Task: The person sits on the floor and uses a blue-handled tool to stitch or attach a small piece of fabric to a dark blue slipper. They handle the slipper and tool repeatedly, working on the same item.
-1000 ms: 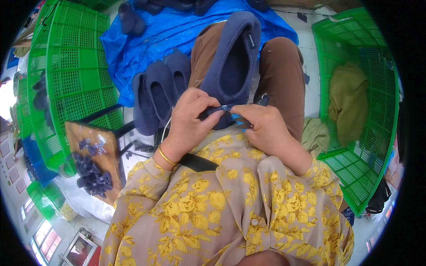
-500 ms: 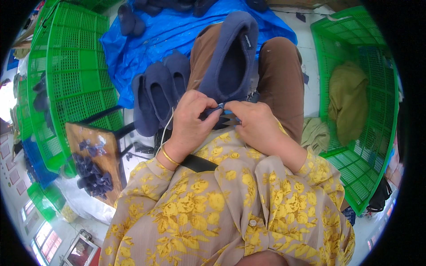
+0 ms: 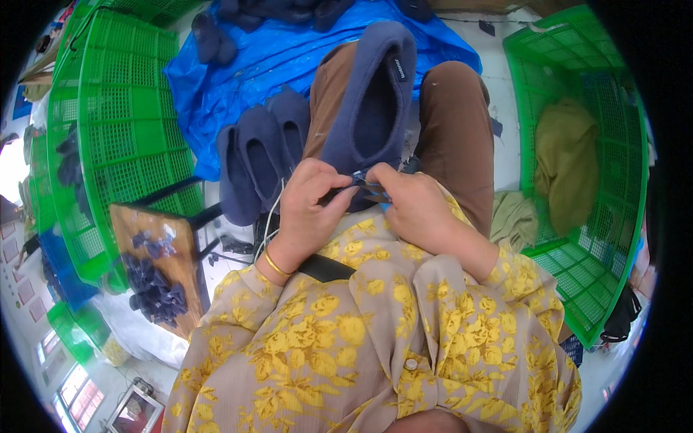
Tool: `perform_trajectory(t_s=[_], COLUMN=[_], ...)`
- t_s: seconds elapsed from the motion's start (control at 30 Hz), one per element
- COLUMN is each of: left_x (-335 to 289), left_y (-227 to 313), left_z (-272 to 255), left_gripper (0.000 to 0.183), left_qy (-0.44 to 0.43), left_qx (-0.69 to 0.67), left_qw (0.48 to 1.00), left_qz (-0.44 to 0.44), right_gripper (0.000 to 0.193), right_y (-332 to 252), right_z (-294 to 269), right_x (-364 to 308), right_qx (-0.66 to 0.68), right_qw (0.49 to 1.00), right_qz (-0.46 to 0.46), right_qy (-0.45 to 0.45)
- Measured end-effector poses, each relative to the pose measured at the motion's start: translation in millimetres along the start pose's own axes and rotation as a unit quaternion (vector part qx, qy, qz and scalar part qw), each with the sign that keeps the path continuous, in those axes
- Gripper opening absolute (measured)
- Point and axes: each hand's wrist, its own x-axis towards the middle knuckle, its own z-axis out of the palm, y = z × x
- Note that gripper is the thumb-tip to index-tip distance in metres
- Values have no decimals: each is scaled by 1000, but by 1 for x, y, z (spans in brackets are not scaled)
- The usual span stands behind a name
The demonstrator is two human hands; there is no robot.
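Between green baskets, our right hand, apparently gripping scissors, has edged nearer our left hand, bringing both to the small dark strip our left pinches. The slipper sits just beyond.

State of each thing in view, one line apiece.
Left hand: pinching a small dark piece
Right hand: curled around a bladed tool
Bladed tool: held; whether open, unclear
Nearest navy slipper: opening facing camera
Three navy slippers: side by side
Wooden stool: navy scraps on top
Blue sheet: spread, wrinkled
Right-hand green crate: open, olive cloth inside
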Motion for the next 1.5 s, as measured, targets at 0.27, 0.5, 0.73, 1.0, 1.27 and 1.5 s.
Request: perform_trajectory(t_s=[0.27, 0.5, 0.73, 1.0, 1.27, 1.5], left_x=[-1, -5, -4, -6, -9, -16], left_y=[-3, 6, 5, 10, 5, -1], left_z=[1, 3, 6, 6, 3, 3], left_gripper=[19, 20, 19, 20, 20, 18], left_qy=[-2, 43, 28, 36, -14, -12], left_qx=[6, -24, -18, -23, 34, 15], left_qw=[1000, 998, 999, 999, 999, 998], left_qz=[21, -36, -18, -26, 35, 56], right_gripper=[32, 35, 35, 33, 40, 39], right_y=[8, 12, 16, 9, 18, 19], right_z=[8, 9, 17, 7, 21, 20], right_x=[1, 0, 4, 2, 2, 10], right_qx=[12, 101, 110, 109, 164, 182], right_qw=[1000, 994, 992, 994, 986, 982], right_qz=[-5, -31, -4, 16, 17, -27], right_qy=[16, 34, 63, 26, 24, -53])
